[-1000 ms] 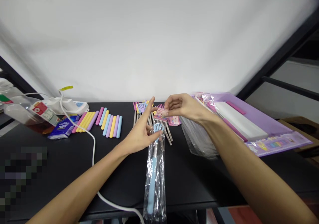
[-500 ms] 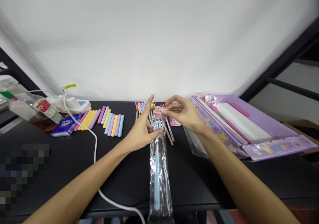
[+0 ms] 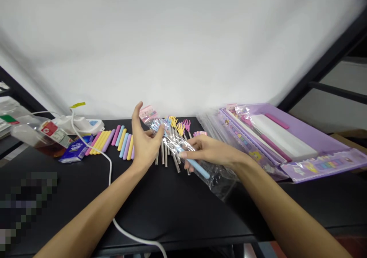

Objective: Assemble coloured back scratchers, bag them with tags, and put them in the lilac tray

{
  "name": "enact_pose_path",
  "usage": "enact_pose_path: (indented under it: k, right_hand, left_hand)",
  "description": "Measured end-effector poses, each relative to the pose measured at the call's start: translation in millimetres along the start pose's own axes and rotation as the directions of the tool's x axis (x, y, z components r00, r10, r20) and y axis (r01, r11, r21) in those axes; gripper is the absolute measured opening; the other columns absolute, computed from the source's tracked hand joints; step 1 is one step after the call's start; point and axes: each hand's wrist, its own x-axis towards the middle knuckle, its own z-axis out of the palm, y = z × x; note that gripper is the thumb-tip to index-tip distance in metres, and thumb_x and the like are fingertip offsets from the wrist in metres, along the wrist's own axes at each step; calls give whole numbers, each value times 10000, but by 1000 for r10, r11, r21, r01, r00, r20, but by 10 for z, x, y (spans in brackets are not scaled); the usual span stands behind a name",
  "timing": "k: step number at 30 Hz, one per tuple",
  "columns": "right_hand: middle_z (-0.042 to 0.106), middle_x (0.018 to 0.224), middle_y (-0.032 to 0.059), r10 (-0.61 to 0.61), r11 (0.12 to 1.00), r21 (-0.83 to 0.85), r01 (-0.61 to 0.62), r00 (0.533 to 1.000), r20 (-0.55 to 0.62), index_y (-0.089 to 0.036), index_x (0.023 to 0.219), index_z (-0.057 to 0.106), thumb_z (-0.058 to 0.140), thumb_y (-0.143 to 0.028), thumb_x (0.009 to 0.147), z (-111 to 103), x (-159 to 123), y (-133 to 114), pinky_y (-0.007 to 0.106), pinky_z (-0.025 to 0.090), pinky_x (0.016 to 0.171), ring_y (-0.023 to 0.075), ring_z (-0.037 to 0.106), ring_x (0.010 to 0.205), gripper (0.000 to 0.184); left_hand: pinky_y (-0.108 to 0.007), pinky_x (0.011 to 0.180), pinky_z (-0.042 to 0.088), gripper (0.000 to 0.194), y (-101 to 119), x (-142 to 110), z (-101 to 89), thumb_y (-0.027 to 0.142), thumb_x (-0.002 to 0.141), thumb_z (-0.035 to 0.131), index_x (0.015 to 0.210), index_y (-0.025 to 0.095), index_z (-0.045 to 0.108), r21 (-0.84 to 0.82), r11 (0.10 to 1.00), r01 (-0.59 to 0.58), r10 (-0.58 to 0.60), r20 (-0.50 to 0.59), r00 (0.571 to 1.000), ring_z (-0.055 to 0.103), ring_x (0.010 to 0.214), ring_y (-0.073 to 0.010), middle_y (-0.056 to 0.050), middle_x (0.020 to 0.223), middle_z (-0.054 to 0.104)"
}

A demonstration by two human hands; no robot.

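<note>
A light blue back scratcher (image 3: 200, 169) in a clear plastic sleeve, topped by a pink card (image 3: 148, 113), is held slantwise above the table. My left hand (image 3: 146, 139) pinches the sleeve around the blue hand-shaped head, thumb on top. Around the blue handle, my right hand (image 3: 200, 152) grips with thumb and fingers. Behind and beneath lie several metal rods with small hand-shaped heads, among them a yellow one (image 3: 180, 128) and a pink one (image 3: 187, 124). My hands partly cover them.
Several coloured handles (image 3: 100, 143) lie in rows at left, near a blue tissue pack (image 3: 76, 149), a tilted bottle (image 3: 47, 139) and a power strip (image 3: 86, 126). A white cable (image 3: 110, 173) crosses the table. At right stands an open purple box (image 3: 304, 135), beside clear plastic sleeves (image 3: 213, 124).
The bagged back scratcher has swung from upright in view to slanting, head toward upper left. My left hand moved left; my right hand came down from the card onto the handle.
</note>
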Motion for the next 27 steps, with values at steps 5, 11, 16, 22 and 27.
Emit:
enact_pose_path:
  k: [5, 11, 16, 22, 27]
  right_hand:
    - [737, 852, 69, -61, 998, -29, 55, 953, -297, -185, 851, 699, 829, -436, 747, -173, -152, -37, 315, 541, 643, 190, 686, 705, 301]
    - [752, 925, 103, -194, 945, -315, -87, 625, -756, -145, 973, 746, 852, -449, 700, -914, -825, -118, 314, 519, 691, 221, 682, 801, 422]
    - [719, 721, 79, -126, 901, -294, -320, 454, -882, -120, 873, 734, 810, -423, 745, -1523, -1228, 207, 275, 390, 494, 144, 551, 533, 338]
    - [737, 739, 34, -133, 853, -350, -387, 488, -863, -161, 1184, 631, 817, -348, 738, -1547, -1288, 795, 294, 478, 640, 191, 654, 642, 518]
    - [748, 864, 81, -284, 728, -544, -418, 538, -794, -191, 978, 703, 740, -316, 815, -1437, -1207, 814, 315, 501, 754, 233, 700, 835, 208]
  left_hand:
    - [-411, 771, 635, 732, 97, 179, 152, 525, 944, 592, 1539, 429, 177, -18, 999, -43, 44, 114, 993, 631, 1154, -291, -102, 1635, 217]
    - [-474, 950, 575, 566, 404, 285, 755, 441, 995, 508, 1515, 343, 307, -42, 999, -15, 29, 353, 935, 653, 1131, -262, -135, 1549, 352]
    - [-456, 1119, 451, 368, 656, 63, 1354, 336, 969, 537, 1320, 228, 570, -19, 967, -253, 203, 657, 726, 525, 1299, -261, -121, 1433, 473]
    - [-546, 1185, 339, 452, 784, -215, 1797, 439, 1031, 413, 1406, 213, 526, 59, 843, -535, 265, 820, 507, 349, 1432, -332, -132, 1484, 452]
    - [-528, 1177, 354, 483, 768, -250, 1909, 472, 1044, 352, 1409, 196, 509, 92, 747, -658, 312, 826, 469, 325, 1439, -339, -106, 1494, 468]
